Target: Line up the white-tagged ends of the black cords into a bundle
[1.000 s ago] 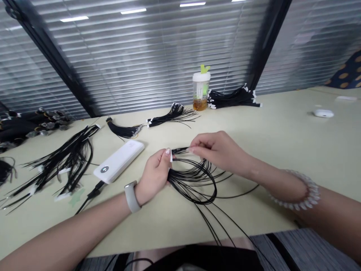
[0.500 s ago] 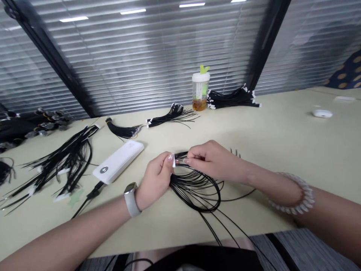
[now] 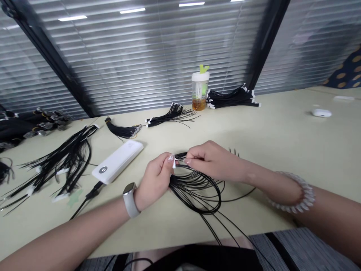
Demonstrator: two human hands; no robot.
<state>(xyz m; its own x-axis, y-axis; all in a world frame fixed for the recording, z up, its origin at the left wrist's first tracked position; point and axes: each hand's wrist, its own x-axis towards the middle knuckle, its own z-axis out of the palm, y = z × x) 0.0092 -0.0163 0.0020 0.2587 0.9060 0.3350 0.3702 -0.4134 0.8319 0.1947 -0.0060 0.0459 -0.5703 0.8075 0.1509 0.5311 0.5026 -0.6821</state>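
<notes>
My left hand (image 3: 158, 175) is closed with thumb against fingers on a white connector (image 3: 173, 162), from which black wires run out. Pinched in the fingertips of my right hand (image 3: 210, 160) is the end of a thin black wire, close against the connector; its tip is too small to make out clearly. A looped bundle of black wires (image 3: 194, 190) hangs from the left hand to the right, resting on the table. Several loose ends trail over the front edge toward my lap.
Left of my hands lies a white power bank (image 3: 117, 162) with a black cable plugged in. Further left are spread black wire bundles (image 3: 67, 158). Behind stand a drink cup (image 3: 200, 92) and more wire bundles (image 3: 232, 98). A white earphone case (image 3: 322, 113) sits far right.
Both hands keep nearly the same place and hold. The wire end in my right fingers has shifted very slightly at the connector; the rest of the table looks unchanged.
</notes>
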